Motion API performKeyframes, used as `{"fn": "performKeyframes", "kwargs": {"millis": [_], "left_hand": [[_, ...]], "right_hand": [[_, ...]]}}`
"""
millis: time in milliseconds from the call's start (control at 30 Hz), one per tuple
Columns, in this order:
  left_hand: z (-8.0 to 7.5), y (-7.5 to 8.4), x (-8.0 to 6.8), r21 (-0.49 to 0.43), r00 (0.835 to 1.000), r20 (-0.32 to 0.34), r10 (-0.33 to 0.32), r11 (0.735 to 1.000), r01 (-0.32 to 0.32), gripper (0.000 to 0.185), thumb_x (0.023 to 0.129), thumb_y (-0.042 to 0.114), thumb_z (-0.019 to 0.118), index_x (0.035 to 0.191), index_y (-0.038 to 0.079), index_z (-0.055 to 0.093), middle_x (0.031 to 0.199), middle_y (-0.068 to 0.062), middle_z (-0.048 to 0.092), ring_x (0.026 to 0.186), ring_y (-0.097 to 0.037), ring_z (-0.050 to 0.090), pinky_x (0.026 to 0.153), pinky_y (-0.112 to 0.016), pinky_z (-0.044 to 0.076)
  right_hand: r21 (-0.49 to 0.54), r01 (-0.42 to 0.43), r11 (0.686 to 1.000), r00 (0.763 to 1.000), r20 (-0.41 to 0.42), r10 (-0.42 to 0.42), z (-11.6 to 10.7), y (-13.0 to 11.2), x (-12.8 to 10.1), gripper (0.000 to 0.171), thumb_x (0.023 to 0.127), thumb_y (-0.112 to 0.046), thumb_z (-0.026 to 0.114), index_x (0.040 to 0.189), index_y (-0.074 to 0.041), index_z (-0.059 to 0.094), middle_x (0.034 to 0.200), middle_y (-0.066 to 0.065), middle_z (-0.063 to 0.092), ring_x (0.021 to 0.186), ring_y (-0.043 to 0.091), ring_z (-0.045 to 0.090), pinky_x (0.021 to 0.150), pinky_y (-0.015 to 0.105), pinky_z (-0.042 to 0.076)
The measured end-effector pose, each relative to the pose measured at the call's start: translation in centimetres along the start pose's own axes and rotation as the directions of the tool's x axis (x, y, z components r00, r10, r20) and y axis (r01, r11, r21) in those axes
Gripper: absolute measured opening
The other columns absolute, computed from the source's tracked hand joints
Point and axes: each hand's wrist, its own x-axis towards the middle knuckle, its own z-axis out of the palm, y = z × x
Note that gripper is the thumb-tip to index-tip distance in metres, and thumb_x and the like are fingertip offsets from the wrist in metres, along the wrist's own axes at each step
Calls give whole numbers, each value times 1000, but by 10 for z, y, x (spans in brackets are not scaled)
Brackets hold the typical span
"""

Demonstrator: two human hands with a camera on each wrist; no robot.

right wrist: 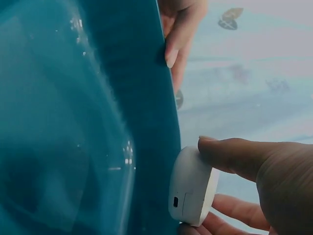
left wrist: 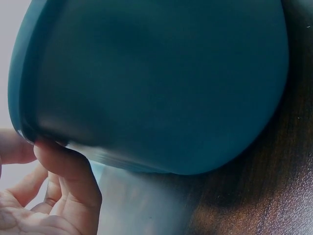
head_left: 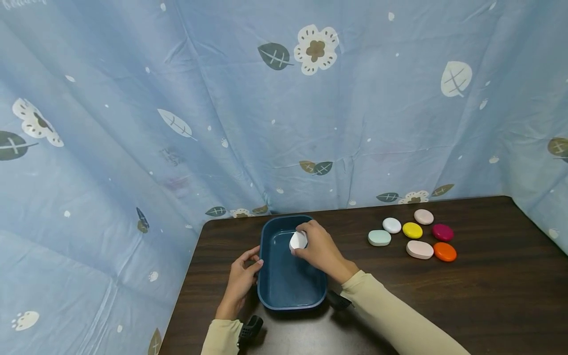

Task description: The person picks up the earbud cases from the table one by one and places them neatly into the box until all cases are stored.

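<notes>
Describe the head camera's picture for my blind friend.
A person's right hand pinches a small white object over a blue tray, whose side the left hand holds. Seven rounded, variously coloured pieces lie to the right on a dark table, before a leaf-patterned blue curtain.

White lettering (head_left: 24, 4) on the curtain (head_left: 248, 108) is unreadable.

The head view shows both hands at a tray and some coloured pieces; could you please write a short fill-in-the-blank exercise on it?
1. The object that the right hand pinches is ____.
2. In the head view, the left hand touches the tray on its ____ side.
3. On the table, ____ rounded pieces lie right of the tray.
4. The magenta piece lies just beyond the ____ piece.
Missing words: white; left; seven; orange.
</notes>
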Motion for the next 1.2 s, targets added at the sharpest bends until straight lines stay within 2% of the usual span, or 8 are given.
{"fn": "performKeyframes", "kwargs": {"millis": [600,1033,1200], "left_hand": [[-2,-1,0,-18,1000,20,4,1000,-4,45,106,5,59,150,-5,54,108,-6,53,72,-15,49,57,-27,42],[-1,-1,1,-28,1000,18,10,1000,-9,45,106,5,60,149,-6,54,107,-6,54,68,-14,47,56,-27,41],[0,0,0,-26,1000,18,10,1000,-9,44,105,4,59,148,-6,55,107,-7,53,69,-15,48,56,-27,42]], "right_hand": [[-10,-68,998,994,83,68,19,-14,29,53,81,-14,93,123,9,69,114,23,64,89,28,65,77,41,59],[-43,-119,992,983,134,123,38,-9,42,48,84,-16,91,117,10,68,107,20,64,84,25,62,73,39,57],[-39,-139,989,981,130,143,44,-5,46,48,86,-17,89,118,12,67,108,21,65,87,29,65,76,41,58]]}}
